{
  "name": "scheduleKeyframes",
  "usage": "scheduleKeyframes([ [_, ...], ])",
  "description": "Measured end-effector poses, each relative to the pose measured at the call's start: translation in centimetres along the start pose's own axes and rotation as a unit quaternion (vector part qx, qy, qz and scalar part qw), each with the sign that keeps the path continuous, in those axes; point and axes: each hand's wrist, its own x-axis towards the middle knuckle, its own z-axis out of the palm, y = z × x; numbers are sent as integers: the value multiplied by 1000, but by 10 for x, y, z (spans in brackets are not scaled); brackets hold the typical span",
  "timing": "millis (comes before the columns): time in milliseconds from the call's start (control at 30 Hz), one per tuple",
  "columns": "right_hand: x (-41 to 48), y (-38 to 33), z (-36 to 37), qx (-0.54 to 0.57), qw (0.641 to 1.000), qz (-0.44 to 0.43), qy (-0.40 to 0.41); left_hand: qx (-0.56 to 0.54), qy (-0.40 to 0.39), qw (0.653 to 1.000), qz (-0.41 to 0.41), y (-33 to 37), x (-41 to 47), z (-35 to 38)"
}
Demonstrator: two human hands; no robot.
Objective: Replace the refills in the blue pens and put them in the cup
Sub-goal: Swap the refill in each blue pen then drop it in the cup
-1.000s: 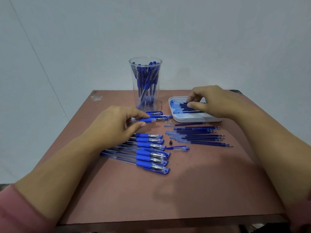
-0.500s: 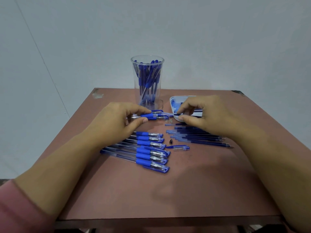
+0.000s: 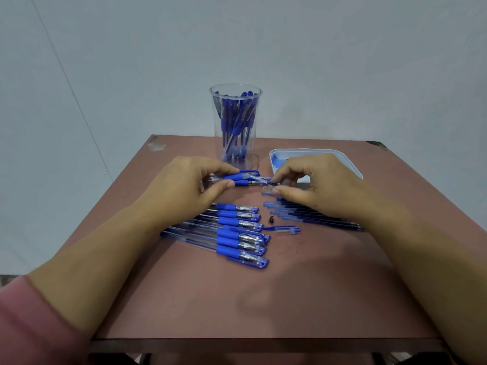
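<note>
My left hand pinches a blue pen by its blue grip, in front of the clear cup, which holds several blue pens. My right hand pinches a dark refill between thumb and forefinger, its end at the open front of that pen. A second pen lies just below the held one. Several more capped pens lie in a row under my left wrist. Loose refills lie partly hidden under my right hand.
A white tray with blue refills sits at the back right, behind my right hand. A loose pen cap and a small dark tip piece lie mid-table. The brown table ends near the bottom of the view.
My right hand left the white tray with a refill and came left to the pen in my left hand. My left hand stayed in place.
</note>
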Motion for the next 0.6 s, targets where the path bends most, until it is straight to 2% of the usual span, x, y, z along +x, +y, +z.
scheduleKeyframes([
  [233,0,3,-1,-27,1000,0,-7,-6,-18,1000,13,0,-1,-2],
  [400,3,-1,8,-35,999,-31,-11,-21,-37,999,31,7,-2,3],
  [600,-3,6,-6,-49,999,12,-3,-15,-21,999,21,7,-2,1],
])
